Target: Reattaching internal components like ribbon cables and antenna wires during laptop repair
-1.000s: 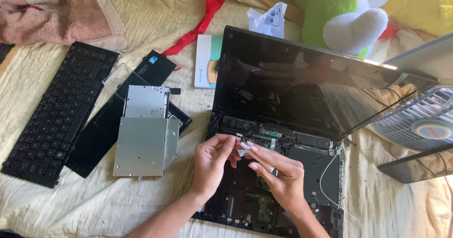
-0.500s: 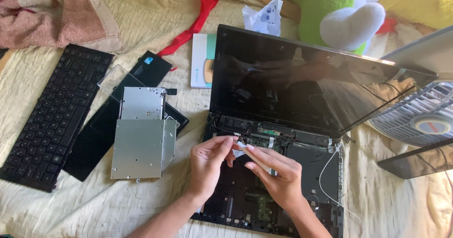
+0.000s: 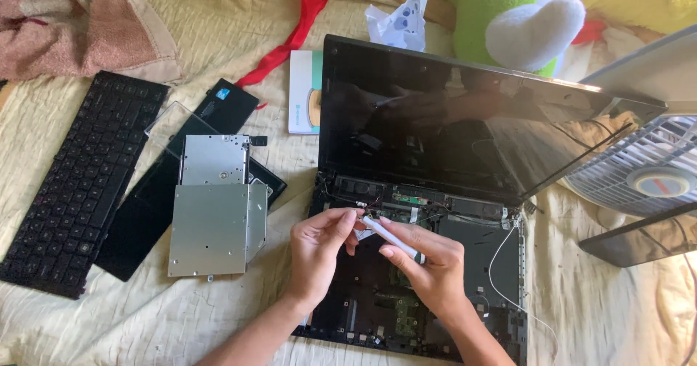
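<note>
At lower centre of the frame, both hands have stayed over the opened laptop base on the bed, with hardly any shift from a moment ago. The left hand pinches one end of a small white strip, and the right hand fingers clasp its other end just below the hinge, so the work on it looks unfinished.

A cream quilted bedspread is carrying everything: a black keyboard lying at left, silver drives centre-left, an opened laptop at centre, a pink cloth upper left.
</note>
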